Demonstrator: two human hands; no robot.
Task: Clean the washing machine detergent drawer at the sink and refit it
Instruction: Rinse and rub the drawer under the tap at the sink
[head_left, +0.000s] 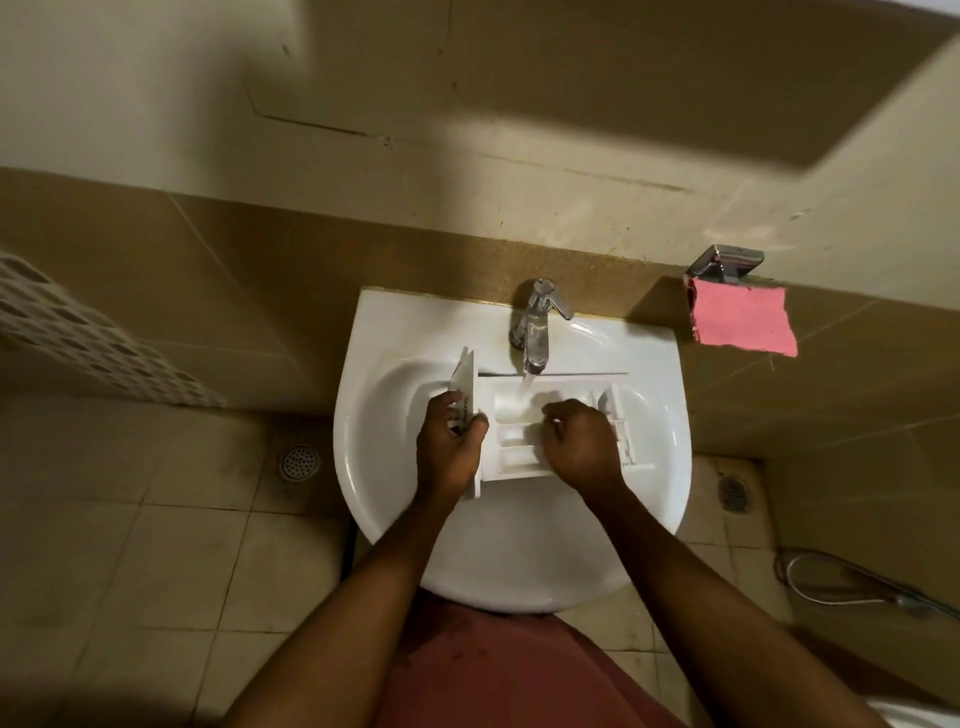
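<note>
Mid-wash at the sink (395, 332): the detergent drawer (519, 441) lies across the basin under the running tap (537, 322) — left hand (452, 441) gripping its front panel, right hand (579, 444) curled inside the compartments. Rinsing appears underway; refitting remains.

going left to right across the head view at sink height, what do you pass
floor drain → left hand on the drawer's front panel → detergent drawer → right hand → sink rim → second floor drain
</note>
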